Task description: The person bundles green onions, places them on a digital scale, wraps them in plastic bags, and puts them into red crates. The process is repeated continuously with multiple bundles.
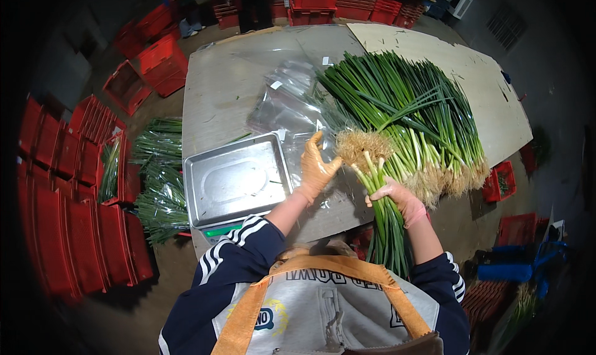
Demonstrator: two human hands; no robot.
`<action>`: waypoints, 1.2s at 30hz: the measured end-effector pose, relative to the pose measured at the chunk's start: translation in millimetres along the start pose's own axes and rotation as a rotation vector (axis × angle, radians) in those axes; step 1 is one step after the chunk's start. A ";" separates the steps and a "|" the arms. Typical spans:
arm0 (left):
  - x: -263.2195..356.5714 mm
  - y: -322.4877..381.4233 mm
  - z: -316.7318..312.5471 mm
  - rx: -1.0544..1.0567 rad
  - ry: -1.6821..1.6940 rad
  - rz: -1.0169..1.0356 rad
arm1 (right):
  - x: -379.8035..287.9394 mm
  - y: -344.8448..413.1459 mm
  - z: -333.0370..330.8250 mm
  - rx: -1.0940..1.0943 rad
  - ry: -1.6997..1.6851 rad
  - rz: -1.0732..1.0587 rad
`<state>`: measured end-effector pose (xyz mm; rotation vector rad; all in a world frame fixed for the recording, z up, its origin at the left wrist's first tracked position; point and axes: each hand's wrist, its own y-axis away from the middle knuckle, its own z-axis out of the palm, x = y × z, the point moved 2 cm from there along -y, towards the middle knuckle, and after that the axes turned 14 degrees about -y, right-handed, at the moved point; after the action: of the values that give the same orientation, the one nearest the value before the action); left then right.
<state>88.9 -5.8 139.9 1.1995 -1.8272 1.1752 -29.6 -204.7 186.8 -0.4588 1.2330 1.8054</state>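
My right hand (396, 196), in a thin glove, is closed around a bunch of green onions (381, 210), whose rooted ends point up and away while the leaves hang towards my body. My left hand (318, 166), in an orange glove, has thumb and fingers apart beside the bunch's roots; nothing shows between them. Clear plastic bags (291, 105) lie behind my left hand. A large pile of green onions (396, 98) rests on the table at the right, roots nearest me. Left of my left hand, a steel tray (235, 182) sits on a scale (223, 231).
The grey tabletop (214, 89) meets a paler board (498, 94) at the right. Stacked red crates (88, 234) stand at the left, near bagged green onions (163, 196). More red crates (314, 1) are beyond the table. A blue seat (505, 272) is at the lower right.
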 end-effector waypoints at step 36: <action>-182.0 -236.3 114.8 -0.478 -1.043 0.151 | 87.9 117.2 -114.8 0.377 -0.066 -0.054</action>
<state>371.0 -91.0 16.0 1.5118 -2.7553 0.0485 -192.9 -280.6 140.0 -0.2137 1.4597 1.4848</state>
